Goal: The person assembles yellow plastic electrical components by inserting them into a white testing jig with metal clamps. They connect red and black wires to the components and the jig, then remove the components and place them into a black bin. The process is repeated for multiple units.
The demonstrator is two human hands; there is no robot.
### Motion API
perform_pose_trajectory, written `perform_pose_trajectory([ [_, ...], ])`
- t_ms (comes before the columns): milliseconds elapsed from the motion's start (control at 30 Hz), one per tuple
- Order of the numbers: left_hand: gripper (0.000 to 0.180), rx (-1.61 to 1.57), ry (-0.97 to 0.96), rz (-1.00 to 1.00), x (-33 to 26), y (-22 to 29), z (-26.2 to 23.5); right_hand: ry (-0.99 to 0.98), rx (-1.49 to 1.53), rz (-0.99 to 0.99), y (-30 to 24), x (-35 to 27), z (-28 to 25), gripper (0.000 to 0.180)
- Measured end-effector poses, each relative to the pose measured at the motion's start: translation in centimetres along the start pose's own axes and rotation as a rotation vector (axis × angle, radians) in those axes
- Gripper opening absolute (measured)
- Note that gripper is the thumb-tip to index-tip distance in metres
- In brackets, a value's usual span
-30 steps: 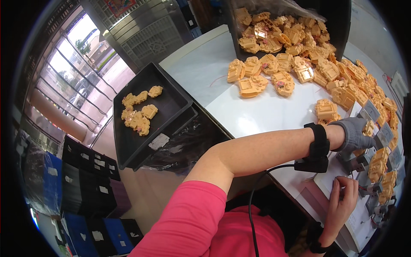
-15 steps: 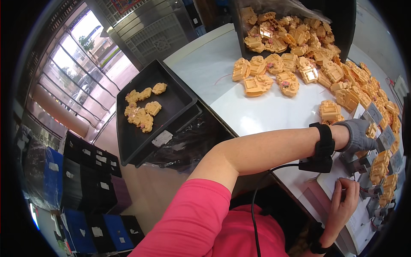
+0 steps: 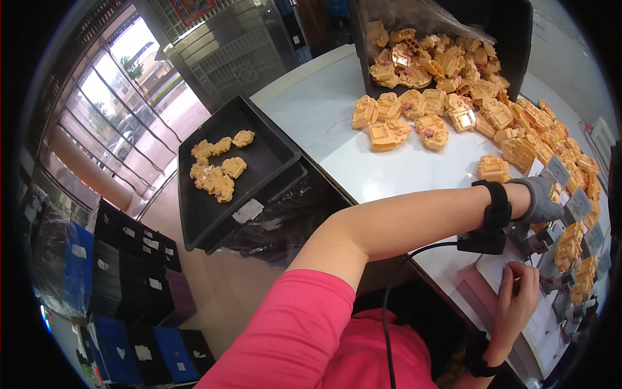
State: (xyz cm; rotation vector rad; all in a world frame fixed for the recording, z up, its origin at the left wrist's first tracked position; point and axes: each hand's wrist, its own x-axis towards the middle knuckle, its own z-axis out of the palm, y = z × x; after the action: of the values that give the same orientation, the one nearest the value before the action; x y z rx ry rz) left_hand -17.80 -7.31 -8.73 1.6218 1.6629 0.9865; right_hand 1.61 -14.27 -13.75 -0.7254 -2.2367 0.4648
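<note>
My left hand (image 3: 544,201), in a grey glove, is closed on a yellow-orange plastic housing (image 3: 555,192) at the farthest of several metal fixtures (image 3: 539,241). Its fingertips are partly hidden behind the housing. Nearer to me, my bare right hand (image 3: 520,298) rests by the front edge of the fixtures, thumb and fingers drawn together in a pinch. What sits between them, if anything, is too small to make out. Two more fixtures beside it carry a similar yellow housing (image 3: 569,246) and another housing (image 3: 584,280).
A large black bin (image 3: 447,123) tipped on its side spills many yellow housings over the white table (image 3: 363,170). Left of the table, a black tray (image 3: 272,170) holds several more. Stacked blue and black crates (image 3: 139,295) stand at lower left. A black cable (image 3: 387,324) runs from my left wrist strap.
The view has shifted slightly. My left hand stays at the far fixture, turned a little over the housing. My right hand's fingers have moved slightly, still near the fixtures.
</note>
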Motion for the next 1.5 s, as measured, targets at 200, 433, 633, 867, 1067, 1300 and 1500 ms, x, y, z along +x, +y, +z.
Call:
perform_pose_trajectory([
  [200,0.059,0.178,-0.042,-0.136,0.6,3.7,-0.4,-0.003,0.067,0.022,0.2,0.0,-0.3,0.004],
  [433,0.036,0.418,-0.022,-0.11,2.6,3.2,0.7,0.029,0.14,0.055,0.4,0.1,0.0,0.006],
  [633,0.088,0.227,0.198,-0.146,1.3,2.5,1.4,0.02,0.131,0.077,0.6,-0.1,-0.1,0.01],
  [867,0.086,0.121,0.162,-0.128,0.4,2.8,1.1,0.159,0.338,0.217,1.1,-0.2,0.0,0.038],
  [1067,0.08,0.124,0.037,-0.191,1.5,2.7,0.6,0.216,0.524,0.174,2.4,1.8,0.4,0.043],
  [1300,0.082,0.213,0.008,-0.199,3.3,1.8,1.5,0.234,0.452,0.144,2.0,1.0,1.4,0.039],
  [1500,0.083,0.07,0.274,-0.093,0.7,4.6,0.4,0.18,0.418,0.078,3.4,0.3,0.8,0.034],
])
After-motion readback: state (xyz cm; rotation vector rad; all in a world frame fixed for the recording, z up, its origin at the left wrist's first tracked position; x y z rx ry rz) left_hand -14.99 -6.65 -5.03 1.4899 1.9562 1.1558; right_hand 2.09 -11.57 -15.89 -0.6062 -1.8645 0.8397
